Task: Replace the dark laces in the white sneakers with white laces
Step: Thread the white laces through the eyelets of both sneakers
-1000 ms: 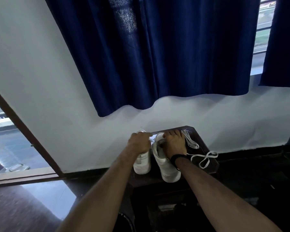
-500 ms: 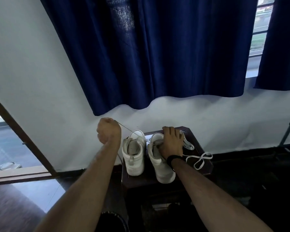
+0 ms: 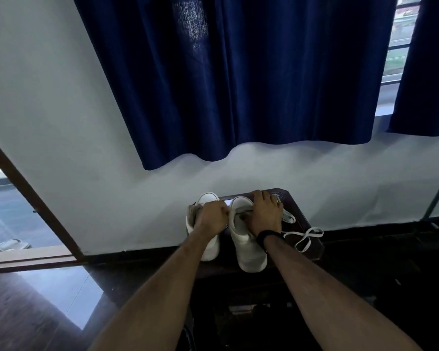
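1. Two white sneakers stand side by side on a small dark counter (image 3: 299,211) against a pale wall, the left sneaker (image 3: 208,245) just beside the right sneaker (image 3: 249,254).
2. The left hand (image 3: 211,217) lies over the left sneaker, its curled fingers pinching a lace at the gap between the shoes.
3. The right hand (image 3: 265,214) rests on the right sneaker, with a dark band at the wrist.
4. White laces (image 3: 305,236) lie looped on the counter's right side.
5. A dark blue curtain (image 3: 238,79) hangs above.

Home room, navy curtain (image 3: 238,79), doorway (image 3: 15,219)
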`<state>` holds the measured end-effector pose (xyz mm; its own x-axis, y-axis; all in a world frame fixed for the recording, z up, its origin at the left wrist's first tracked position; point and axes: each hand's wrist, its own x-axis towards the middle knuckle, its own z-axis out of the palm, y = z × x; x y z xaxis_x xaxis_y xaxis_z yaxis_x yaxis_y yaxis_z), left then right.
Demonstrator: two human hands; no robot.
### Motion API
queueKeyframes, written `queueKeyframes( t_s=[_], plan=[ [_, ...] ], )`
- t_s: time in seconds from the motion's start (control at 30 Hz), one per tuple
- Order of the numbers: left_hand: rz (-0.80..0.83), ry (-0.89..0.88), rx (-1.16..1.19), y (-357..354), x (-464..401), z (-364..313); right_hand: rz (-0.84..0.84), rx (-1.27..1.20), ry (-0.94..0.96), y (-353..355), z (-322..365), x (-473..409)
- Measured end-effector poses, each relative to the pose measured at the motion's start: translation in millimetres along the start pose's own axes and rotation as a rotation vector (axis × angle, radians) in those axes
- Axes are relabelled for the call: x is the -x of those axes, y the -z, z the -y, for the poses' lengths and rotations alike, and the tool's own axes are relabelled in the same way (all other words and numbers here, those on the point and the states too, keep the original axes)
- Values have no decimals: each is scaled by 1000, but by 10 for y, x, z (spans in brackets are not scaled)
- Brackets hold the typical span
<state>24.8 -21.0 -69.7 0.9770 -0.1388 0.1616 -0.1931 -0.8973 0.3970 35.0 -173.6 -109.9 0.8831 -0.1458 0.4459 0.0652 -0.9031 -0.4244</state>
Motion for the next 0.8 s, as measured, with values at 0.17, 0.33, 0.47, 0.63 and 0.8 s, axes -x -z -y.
queueKeyframes(
  t_s=[0.17,0.33,0.47,0.63,0.8],
  plan=[
    [-192,43,-40,-25,66,-130,63,26,-53,20,-27,-8],
    [-196,204,153,-19,82,-90,75,-38,-33,20,46,8],
    [-144,167,-89,2,173,-188,120,-108,-85,85,87,7],
    [-174,165,-109,20,229,-234,238,-269,-153,306,4,-34],
    [-198,156,-113,-23,220,-218,581,-288,-209,554,-249,-264]
  ],
)
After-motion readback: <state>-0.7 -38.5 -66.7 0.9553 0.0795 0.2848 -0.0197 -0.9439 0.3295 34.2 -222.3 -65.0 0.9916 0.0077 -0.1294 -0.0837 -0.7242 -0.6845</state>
